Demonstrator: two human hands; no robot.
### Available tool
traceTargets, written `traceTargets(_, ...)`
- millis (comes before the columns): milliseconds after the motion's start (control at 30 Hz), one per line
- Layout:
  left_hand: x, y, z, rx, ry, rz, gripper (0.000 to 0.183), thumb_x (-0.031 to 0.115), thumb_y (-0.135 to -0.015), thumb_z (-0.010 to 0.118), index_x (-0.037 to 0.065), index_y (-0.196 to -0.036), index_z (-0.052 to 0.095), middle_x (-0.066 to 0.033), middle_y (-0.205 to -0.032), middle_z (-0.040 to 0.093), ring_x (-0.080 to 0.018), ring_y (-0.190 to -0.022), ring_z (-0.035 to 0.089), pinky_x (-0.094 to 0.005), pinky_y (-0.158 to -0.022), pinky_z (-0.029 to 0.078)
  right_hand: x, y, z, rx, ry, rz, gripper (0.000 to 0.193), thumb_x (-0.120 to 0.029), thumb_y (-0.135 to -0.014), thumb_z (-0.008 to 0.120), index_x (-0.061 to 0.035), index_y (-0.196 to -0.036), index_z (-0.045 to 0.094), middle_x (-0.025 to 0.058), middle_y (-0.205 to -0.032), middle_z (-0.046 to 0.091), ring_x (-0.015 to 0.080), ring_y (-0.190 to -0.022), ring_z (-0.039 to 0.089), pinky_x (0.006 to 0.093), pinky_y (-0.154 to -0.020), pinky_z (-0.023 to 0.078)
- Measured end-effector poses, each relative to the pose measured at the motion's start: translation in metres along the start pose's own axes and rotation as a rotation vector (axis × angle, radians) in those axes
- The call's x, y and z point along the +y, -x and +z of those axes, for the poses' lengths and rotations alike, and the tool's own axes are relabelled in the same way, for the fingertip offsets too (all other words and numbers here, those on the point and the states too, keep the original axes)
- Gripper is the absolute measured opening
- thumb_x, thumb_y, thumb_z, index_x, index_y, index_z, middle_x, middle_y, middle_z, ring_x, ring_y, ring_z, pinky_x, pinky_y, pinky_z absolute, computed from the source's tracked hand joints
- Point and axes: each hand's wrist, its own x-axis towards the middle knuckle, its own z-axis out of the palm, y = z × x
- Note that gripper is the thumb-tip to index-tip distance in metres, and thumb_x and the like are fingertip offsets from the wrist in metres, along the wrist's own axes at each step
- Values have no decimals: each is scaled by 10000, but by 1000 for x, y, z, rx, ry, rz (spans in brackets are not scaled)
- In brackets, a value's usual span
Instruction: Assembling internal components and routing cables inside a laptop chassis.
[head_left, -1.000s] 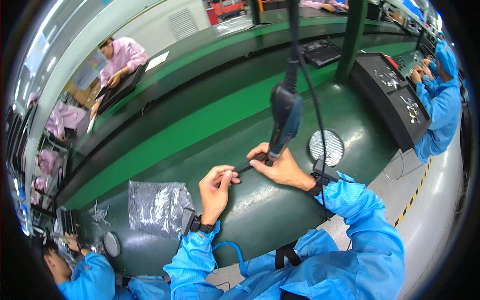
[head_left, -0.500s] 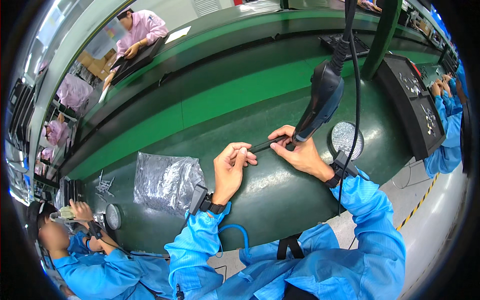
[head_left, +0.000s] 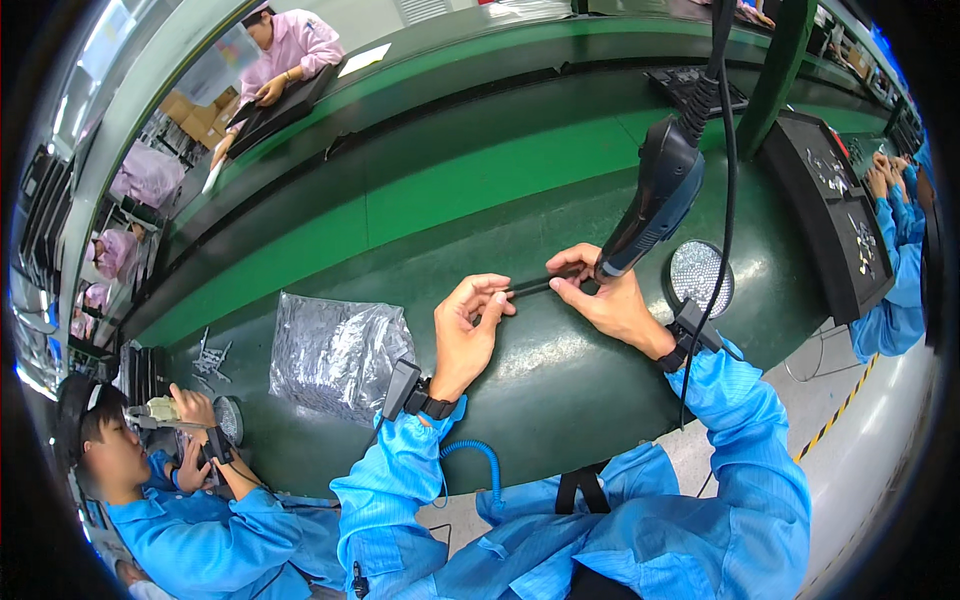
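Note:
A thin black bar (head_left: 532, 287) spans the gap between my two hands above the green bench. Its left end is pinched between the thumb and fingers of my left hand (head_left: 466, 335). My right hand (head_left: 618, 308) grips the other end with thumb and fingertips. A dark corded electric screwdriver (head_left: 658, 190) hangs tip-down just behind my right hand; its lower end is hidden by that hand, so I cannot tell whether they touch. Right of this hand stands a round dish (head_left: 702, 275) full of small shiny pieces.
A clear plastic bag (head_left: 340, 350) of dark parts lies on the bench (head_left: 540, 400) at left, near loose metal pieces (head_left: 210, 360). Black trays (head_left: 825, 210) stand at right beside a green post (head_left: 775, 85). A cable (head_left: 728, 200) hangs past my right wrist. Co-workers sit left, right and across.
The view has shifted slightly. Both hands still hold the bar, now more level. The co-worker at left has lifted their head and moved their hands.

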Motion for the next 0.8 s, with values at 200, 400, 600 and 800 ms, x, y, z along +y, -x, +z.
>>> traceTargets(200, 1, 0, -5, -27, -39, -17, 192, 113, -1101, 627, 10, -1251, 690, -65, -979, 770, -123, -870, 733, -263, -767, 529, 1, 0, -1, -25, -8, 40, 267, -21, -948, 785, -14, -1203, 709, 28, -1132, 717, 84, -939, 661, 252, -845, 541)
traceTargets(400, 0, 1, -5, -23, -14, -39, 198, 96, -1077, 667, 11, -1254, 690, -97, -1070, 787, -138, -912, 753, -262, -791, 542, 2, 1, -1, -31, 9, 35, 263, -21, -949, 785, -14, -1201, 712, 27, -1136, 718, 80, -930, 659, 251, -840, 539)
traceTargets(600, 2, 1, -1, -4, -45, -6, 197, 103, -1076, 671, 7, -1247, 691, -117, -1104, 793, -151, -946, 765, -264, -810, 558, 2, 0, -1, -29, 9, 39, 264, -18, -950, 783, -16, -1204, 713, 32, -1137, 724, 85, -940, 665, 258, -846, 543)
traceTargets(800, -1, -1, -2, 4, -36, -14, 188, 119, -1099, 636, -13, -1221, 689, -123, -1060, 794, -162, -927, 765, -265, -793, 559, 5, 0, 1, 2, -31, 19, 265, -29, -950, 794, -15, -1202, 713, 35, -1110, 727, 86, -939, 660, 258, -843, 544)
